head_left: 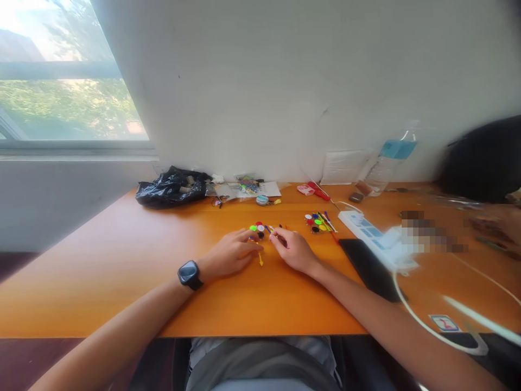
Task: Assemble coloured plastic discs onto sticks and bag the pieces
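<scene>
My left hand (233, 253) rests low over the table with its fingers apart. It is beside a small cluster of coloured round pieces, among them a green disc (253, 228), a white disc (261, 228) and a black disc (261, 235). A yellow arrow-shaped stick (261, 259) lies by its thumb. My right hand (296, 251) is closed in a pinch right of the cluster; its fingertips hide what they may hold. A thin blue stick (267, 228) shows just at those fingertips. Ends of other small sticks show behind the right hand.
To the right are a second group of discs and coloured sticks (323, 222), a black phone (368, 269) and a white power strip (362, 231) with cables. At the back stand a black plastic bag (173, 187), a red-handled screwdriver (318, 190) and a clear bottle (386, 165).
</scene>
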A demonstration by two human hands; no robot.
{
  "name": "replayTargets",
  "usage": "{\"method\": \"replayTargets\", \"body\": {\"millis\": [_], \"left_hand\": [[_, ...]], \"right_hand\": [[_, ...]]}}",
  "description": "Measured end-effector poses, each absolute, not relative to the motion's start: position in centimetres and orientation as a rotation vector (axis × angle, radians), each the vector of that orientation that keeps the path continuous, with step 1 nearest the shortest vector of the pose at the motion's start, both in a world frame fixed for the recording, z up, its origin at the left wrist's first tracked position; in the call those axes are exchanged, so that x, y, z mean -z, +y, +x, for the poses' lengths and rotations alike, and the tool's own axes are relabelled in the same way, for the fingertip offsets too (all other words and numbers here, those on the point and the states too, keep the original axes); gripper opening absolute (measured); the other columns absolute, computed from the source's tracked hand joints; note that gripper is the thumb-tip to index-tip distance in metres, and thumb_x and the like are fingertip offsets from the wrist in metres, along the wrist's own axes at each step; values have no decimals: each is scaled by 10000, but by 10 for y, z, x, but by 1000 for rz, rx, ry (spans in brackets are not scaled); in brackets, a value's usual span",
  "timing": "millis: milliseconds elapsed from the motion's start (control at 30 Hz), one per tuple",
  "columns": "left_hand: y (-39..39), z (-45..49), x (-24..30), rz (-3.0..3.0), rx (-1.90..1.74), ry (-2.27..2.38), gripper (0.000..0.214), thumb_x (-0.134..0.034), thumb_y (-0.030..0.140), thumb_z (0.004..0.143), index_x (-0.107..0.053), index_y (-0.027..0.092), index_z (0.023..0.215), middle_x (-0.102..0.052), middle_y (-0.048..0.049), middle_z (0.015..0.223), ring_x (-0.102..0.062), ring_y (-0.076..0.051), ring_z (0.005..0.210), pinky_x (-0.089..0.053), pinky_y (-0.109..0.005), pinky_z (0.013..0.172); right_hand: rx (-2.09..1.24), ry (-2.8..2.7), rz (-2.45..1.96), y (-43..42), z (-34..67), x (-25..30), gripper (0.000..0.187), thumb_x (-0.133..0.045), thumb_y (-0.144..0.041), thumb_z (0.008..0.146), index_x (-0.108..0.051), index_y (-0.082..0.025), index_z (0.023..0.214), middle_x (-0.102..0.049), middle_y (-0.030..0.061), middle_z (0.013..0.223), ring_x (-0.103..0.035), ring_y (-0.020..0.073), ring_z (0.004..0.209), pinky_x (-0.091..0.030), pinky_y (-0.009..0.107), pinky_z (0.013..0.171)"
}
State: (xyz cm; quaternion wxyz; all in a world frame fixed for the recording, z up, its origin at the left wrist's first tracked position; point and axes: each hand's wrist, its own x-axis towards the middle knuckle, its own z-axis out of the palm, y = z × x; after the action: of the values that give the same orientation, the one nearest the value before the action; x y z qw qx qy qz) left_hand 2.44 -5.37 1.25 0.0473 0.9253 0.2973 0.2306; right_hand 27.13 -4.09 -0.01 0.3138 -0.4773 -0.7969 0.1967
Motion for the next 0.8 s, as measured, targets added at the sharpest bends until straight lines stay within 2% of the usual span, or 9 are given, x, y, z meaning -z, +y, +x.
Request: {"method": "replayTargets", "body": {"millis": [133,300,500,633,800], "left_hand": [[-53,25,-14,2845,-717,912,233,-529,238,1003,-748,260,1077,-680,-75,1289,-641,-229,1076,-512,-369,960],[-54,24,-15,2813,-691,919,166,-592,313,984,-698,229,889,-723,-56,920,-642,-207,871,-493,-329,791],[-54,17,-18,2748,-651,1033,211,-645,359,940,-651,221,780,-699,-23,797,-619,-164,730,-423,-287,671],[-51,10,-20,2756,-610,1144,286,-630,397,931,-611,213,714,-671,-10,726,-580,-148,651,-372,-281,628],[-44,2,-23,2749,-550,1301,270,-602,363,903,-589,214,679,-661,-6,683,-556,-151,613,-337,-284,615]], "right_hand": [[-490,-2092,-1256,-39,273,-4,308,-475,-420,1042,-640,-228,866,-564,-27,616,-495,154,555,-303,281,578],[-443,-2035,-1292,-32,279,-7,304,-493,-420,1031,-642,-223,854,-599,-18,629,-526,154,571,-305,279,579],[-384,-2068,-1349,-21,286,-3,248,-567,-388,987,-707,-217,875,-675,5,680,-561,163,603,-316,279,587],[-379,-2140,-1339,-18,286,1,192,-603,-304,959,-765,-207,995,-710,36,809,-591,172,685,-367,279,639],[-318,-2270,-1337,-18,288,5,242,-598,-234,964,-774,-210,1128,-678,65,904,-614,199,814,-397,283,705]]}}
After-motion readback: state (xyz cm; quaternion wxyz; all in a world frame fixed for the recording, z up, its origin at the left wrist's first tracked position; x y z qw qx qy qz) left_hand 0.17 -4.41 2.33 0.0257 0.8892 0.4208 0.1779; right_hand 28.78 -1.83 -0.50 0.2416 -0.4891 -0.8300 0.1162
